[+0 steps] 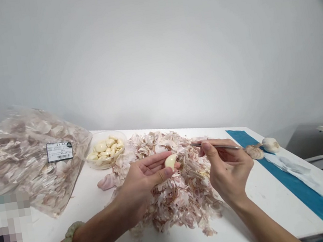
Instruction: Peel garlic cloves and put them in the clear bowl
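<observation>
A peeled, pale garlic clove [171,162] rests between the thumb and fingers of my left hand [145,176]. My right hand [227,167] is closed around a thin metal tool [218,145], perhaps a small knife; its tip points left toward the clove but stays apart from it. Beneath both hands spreads a big heap of garlic skins [182,202]. Left of the heap, a clear round bowl [91,166] holds several peeled cloves [105,149].
A clear plastic bag [65,192] full of skins, with a white label [59,151], stands at the left. Two garlic bulbs, one whitish [270,145] and one brownish [254,152], lie at the right by a blue strip [292,182]. A wall [152,57] rises behind the white table [272,209].
</observation>
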Demonstrator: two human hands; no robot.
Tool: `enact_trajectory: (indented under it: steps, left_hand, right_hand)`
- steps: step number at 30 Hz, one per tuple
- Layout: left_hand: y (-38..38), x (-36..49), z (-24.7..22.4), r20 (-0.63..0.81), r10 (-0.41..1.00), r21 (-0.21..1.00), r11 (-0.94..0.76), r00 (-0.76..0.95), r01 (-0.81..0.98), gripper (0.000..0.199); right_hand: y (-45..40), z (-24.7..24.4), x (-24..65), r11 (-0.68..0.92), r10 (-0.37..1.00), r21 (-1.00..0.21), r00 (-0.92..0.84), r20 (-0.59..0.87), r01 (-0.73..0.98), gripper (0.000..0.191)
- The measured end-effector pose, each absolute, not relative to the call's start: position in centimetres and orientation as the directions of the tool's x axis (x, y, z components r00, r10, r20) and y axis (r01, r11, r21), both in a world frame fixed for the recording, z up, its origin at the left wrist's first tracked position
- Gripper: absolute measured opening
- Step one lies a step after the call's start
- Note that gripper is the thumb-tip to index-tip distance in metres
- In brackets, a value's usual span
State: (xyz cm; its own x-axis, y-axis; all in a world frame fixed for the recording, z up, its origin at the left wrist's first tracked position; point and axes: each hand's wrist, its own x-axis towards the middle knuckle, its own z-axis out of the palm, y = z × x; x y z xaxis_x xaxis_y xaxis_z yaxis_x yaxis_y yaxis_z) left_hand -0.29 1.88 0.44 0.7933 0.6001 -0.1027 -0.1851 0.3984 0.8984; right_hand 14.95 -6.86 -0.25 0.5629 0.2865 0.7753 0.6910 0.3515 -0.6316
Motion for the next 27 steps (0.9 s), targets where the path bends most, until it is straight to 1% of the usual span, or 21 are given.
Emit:
enact_trajectory:
  steps: [3, 6, 10, 11, 12, 15, 16, 18, 21, 24, 27]
  left_hand:
    - [1.9, -0.2, 0.6, -0.119, 0.619, 0.896, 0.404, 0.777, -0.185, 0.040]
    - [1.9, -0.3, 0.6, -0.120, 0.621, 0.896, 0.404, 0.775, -0.184, 0.039]
    - [2.2, -0.4, 0.4, -0.114, 0.635, 0.892, 0.405, 0.764, -0.203, 0.040]
    - [2.3, -0.4, 0.3, -0.105, 0.639, 0.891, 0.401, 0.762, -0.214, 0.041]
    - [2.3, -0.4, 0.3, -0.094, 0.643, 0.890, 0.397, 0.760, -0.226, 0.042]
    - [2.5, -0.4, 0.2, -0.067, 0.639, 0.886, 0.391, 0.767, -0.248, 0.043]
    - [2.4, -0.4, 0.2, -0.065, 0.632, 0.883, 0.397, 0.773, -0.250, 0.043]
    - [2.4, -0.4, 0.1, -0.070, 0.615, 0.875, 0.416, 0.786, -0.247, 0.043]
    - [2.2, -0.3, 0.1, -0.083, 0.611, 0.866, 0.435, 0.787, -0.247, 0.041]
    - [2.1, -0.3, 0.0, -0.089, 0.629, 0.869, 0.428, 0.773, -0.248, 0.038]
    - [2.1, -0.4, 0.1, -0.080, 0.636, 0.883, 0.403, 0.767, -0.242, 0.040]
  right_hand:
    - [-6.8, -0.4, 15.0, 0.310, 0.283, -0.633, 0.567, 0.774, 0.709, 0.007]
    - [-6.7, -0.2, 15.3, 0.320, 0.278, -0.634, 0.570, 0.773, 0.704, 0.007]
    - [-6.6, 0.2, 16.0, 0.324, 0.184, -0.628, 0.604, 0.775, 0.708, 0.008]
    - [-6.5, 0.2, 16.1, 0.317, 0.191, -0.632, 0.605, 0.773, 0.707, 0.008]
    - [-6.5, 0.2, 16.1, 0.304, 0.229, -0.638, 0.596, 0.769, 0.707, 0.009]
    - [-6.3, -0.2, 15.9, 0.256, 0.391, -0.631, 0.518, 0.761, 0.733, 0.007]
    - [-6.3, -0.3, 15.7, 0.255, 0.419, -0.609, 0.482, 0.770, 0.751, 0.005]
    - [-6.3, -0.7, 15.4, 0.280, 0.421, -0.542, 0.407, 0.811, 0.792, 0.006]
    - [-6.3, -0.9, 15.1, 0.349, 0.397, -0.402, 0.255, 0.882, 0.846, 0.018]
    - [-6.3, -1.0, 15.0, 0.421, 0.394, -0.268, 0.092, 0.914, 0.866, 0.032]
    - [-6.4, -0.9, 14.8, 0.480, 0.393, -0.218, 0.014, 0.919, 0.850, 0.041]
